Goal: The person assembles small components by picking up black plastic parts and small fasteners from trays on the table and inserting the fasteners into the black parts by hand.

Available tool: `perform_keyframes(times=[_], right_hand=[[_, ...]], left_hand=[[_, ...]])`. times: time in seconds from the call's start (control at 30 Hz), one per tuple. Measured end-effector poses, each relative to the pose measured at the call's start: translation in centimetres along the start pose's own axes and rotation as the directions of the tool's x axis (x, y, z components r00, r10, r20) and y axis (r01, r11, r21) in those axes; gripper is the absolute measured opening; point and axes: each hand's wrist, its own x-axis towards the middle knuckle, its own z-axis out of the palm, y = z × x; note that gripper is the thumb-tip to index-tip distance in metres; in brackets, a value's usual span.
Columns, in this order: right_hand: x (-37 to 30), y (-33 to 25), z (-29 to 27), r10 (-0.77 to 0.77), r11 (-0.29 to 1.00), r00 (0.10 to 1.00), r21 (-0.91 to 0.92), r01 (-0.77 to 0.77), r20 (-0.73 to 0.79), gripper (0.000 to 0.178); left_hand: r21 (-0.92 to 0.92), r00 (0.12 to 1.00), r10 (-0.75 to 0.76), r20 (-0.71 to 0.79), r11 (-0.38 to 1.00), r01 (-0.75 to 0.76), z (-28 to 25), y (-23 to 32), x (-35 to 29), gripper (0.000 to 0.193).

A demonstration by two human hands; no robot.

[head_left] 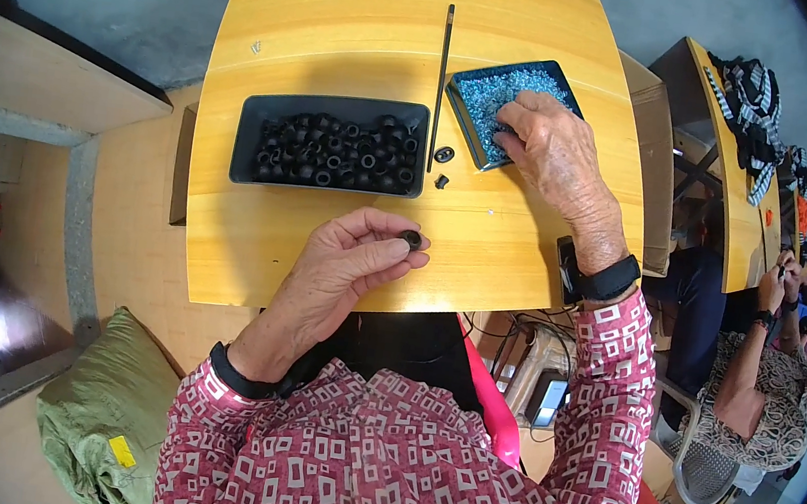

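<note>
Left hand (pixel 341 270) is up over the near edge of the wooden table (pixel 350 34), thumb and forefinger pinched on a small black ring (pixel 412 240). The ring sits right at the fingertips (pixel 394 247), its hole facing up toward the camera, so its short axis points roughly at us; the part under the thumb is hidden. Right hand (pixel 550 141) is across at the small blue tray (pixel 467 87), fingers curled down into the pale bluish bits (pixel 499 92) inside. Whether those fingers have caught anything, I cannot tell; the fingertips are buried. Between the hands, the black tray (pixel 259 118) holds a heap of black rings (pixel 335 151), too jumbled to count. A thin dark rod (pixel 440 85) runs lengthwise between the two trays, and two loose black pieces (pixel 444 155) lie just beside its near end.
</note>
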Motion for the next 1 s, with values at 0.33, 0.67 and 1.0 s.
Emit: perform_keyframes(times=[0.33, 0.67, 1.0], right_hand=[[-0.9, 0.5, 0.3, 0.346, 0.784, 0.938, 0.543, -0.301, 0.020, 0.010], [-0.9, -0.2, -0.7, 0.563, 0.268, 0.791, 0.853, -0.449, 0.240, 0.012], [-1.1, 1.2, -0.1, 0.556, 0.345, 0.808, 0.832, -0.436, 0.193, 0.010]], left_hand=[[0.000, 0.999, 0.016, 0.030, 1.000, -0.016, 0.7, 0.2, 0.2, 0.020], [0.013, 0.999, 0.011, 0.036, 1.000, -0.012, 0.9, 0.2, 0.2, 0.019], [0.022, 0.999, 0.017, 0.034, 1.000, -0.018, 0.5, 0.0, 0.7, 0.019]])
